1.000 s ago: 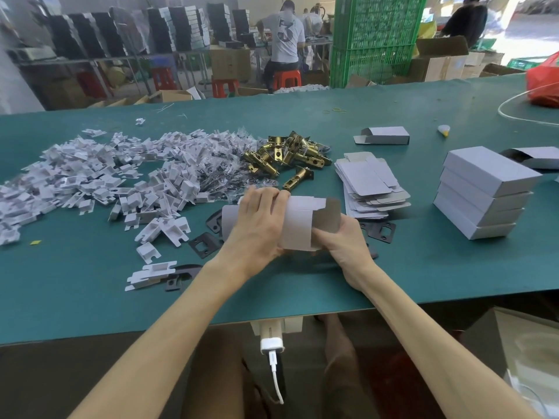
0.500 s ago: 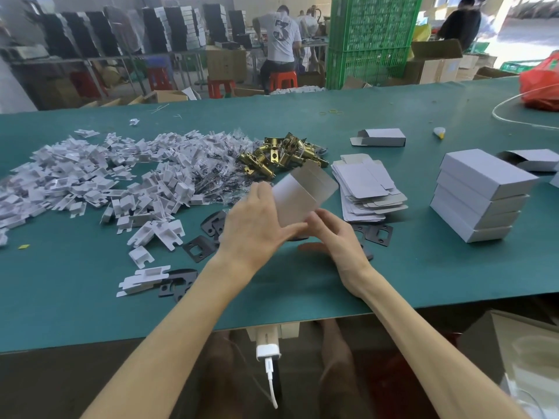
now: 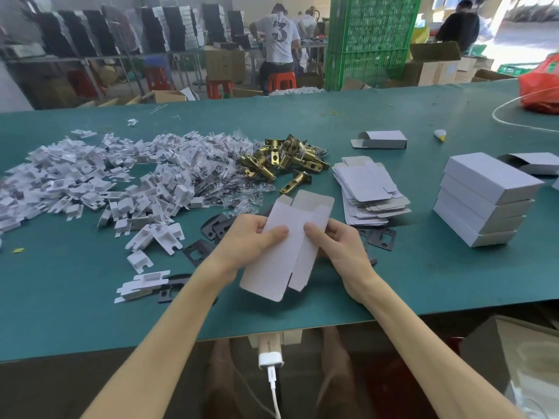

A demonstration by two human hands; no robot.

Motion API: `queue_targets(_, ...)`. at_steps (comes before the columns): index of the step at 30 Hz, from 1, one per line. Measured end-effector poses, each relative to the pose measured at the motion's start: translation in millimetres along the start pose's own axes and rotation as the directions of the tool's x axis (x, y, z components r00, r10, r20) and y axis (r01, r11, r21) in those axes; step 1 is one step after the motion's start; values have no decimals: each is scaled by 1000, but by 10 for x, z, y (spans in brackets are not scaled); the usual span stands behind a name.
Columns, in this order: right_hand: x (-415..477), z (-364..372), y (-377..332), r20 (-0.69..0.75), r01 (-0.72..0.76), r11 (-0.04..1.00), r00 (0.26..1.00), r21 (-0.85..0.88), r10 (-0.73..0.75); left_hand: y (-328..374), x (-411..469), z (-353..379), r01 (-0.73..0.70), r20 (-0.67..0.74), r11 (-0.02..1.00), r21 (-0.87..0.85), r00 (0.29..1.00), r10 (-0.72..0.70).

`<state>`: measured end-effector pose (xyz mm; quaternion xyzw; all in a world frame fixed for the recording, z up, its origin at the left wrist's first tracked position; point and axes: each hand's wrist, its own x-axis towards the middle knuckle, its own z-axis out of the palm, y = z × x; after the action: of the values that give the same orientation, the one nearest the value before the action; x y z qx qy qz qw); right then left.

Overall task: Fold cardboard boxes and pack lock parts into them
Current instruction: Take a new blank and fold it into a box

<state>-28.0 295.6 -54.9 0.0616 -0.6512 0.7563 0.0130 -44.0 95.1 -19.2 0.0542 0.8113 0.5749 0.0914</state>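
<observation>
The left grip and the right grip each pinch the flat cardboard box, thumbs on its white face, holding it tilted over the green bench. Beyond it lie brass latches, a pile of flat blanks and stacked folded boxes.

This is a factory packing floor. The long green worktable carries heaps of white plastic parts and brass latches. Beyond the table stand stacked green crates, open cartons and workers on red stools.
</observation>
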Motion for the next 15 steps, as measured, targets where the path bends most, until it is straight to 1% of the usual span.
queue_targets(2, -1, 13, 5, -7, 3, 1000, 1000, -19, -3, -96, 16, 62, 36, -88, 989, -144, 995, -49)
queue_targets(4, 7, 10, 16, -11, -8, 998, 1000, -61, 7, -153, 32, 121, 46, -176, 952, -303, 979, -103)
queue_targets(6, 15, 8, 20, -10, -11, 994, 1000, -106, 10, -182, 41, 169, 22, -211, 918, -396, 971, -114)
queue_targets(8, 14, -7, 20, -27, -8, 996, 1000, -91, 6, -195, 48, 182, 11, -184, 907, -421, 978, -97)
queue_targets(11, 5, -32, 8, -35, -15, 999, 999, -38, 13, -207, 88, 115, 34, -81, 905, -424, 994, -75)
queue_targets(12, 5, -35, 5, -30, -17, 1000, 999, -26, 17, -215, 103, 98, 25, -68, 906, -423, 996, -59)
queue_targets(15, 2, -30, 2, -30, -27, 999, 999, -23, 26, -255, 130, 123, -37, -116, 905, -423, 993, -14)
